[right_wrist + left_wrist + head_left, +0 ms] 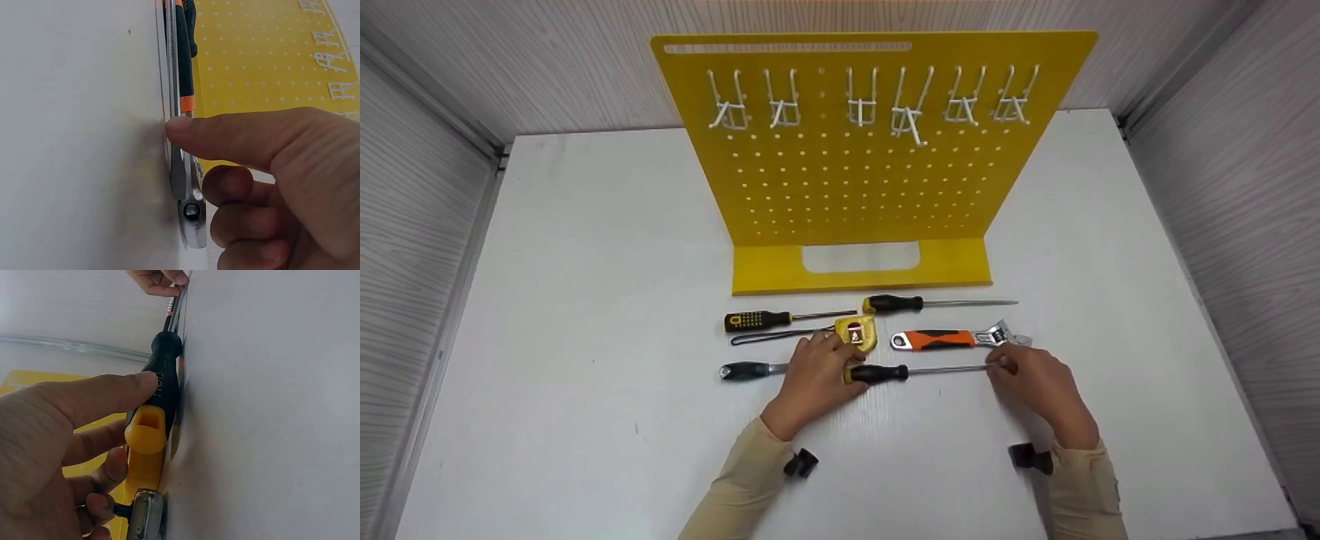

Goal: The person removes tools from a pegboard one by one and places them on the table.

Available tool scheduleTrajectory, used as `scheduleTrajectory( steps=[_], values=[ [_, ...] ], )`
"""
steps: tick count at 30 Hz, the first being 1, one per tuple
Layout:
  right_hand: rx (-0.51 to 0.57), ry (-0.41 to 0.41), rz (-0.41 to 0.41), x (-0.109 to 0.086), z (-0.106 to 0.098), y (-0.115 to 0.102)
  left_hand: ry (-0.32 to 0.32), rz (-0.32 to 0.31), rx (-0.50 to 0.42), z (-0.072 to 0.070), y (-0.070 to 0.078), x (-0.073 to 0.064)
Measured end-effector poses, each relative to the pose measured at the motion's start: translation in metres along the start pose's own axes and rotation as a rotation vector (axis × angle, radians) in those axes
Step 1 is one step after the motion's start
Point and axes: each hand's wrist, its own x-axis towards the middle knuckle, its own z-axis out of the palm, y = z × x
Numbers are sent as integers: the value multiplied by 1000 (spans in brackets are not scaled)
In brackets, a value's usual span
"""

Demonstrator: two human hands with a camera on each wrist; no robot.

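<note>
A flathead screwdriver (877, 373) with a black and yellow handle lies sideways in front of the person. The left hand (816, 375) pinches its handle (163, 377), thumb on the near side. Close to the flat tip, the right hand (1035, 382) pinches the metal shaft (174, 84) between thumb and index finger. Just behind the left fingers is a yellow tape measure (870, 330) with a black strap. An adjustable wrench (934, 340) with an orange and black handle lies behind the shaft. The left hand partly covers a dark-handled tool (745, 370); its working end is hidden.
Another black and yellow screwdriver (894, 303) and a patterned-handle screwdriver (757, 321) lie farther back on the white table (607, 300). Behind them stands a yellow pegboard (862, 180) with several white hooks (911, 120) near its top. Panelled walls (412, 225) flank the table.
</note>
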Motion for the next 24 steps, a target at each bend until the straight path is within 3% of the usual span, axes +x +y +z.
scheduleTrajectory(
  steps=[9, 15, 24],
  values=[
    [32, 79, 2, -5, -3, -1, 26, 19, -27, -6, 2, -3],
    [51, 289, -110, -2, -5, -9, 96, 42, -48, -13, -1, -5],
    [140, 530, -285, 8, -4, -28, 277, 94, -153, -15, -5, -7]
  ],
)
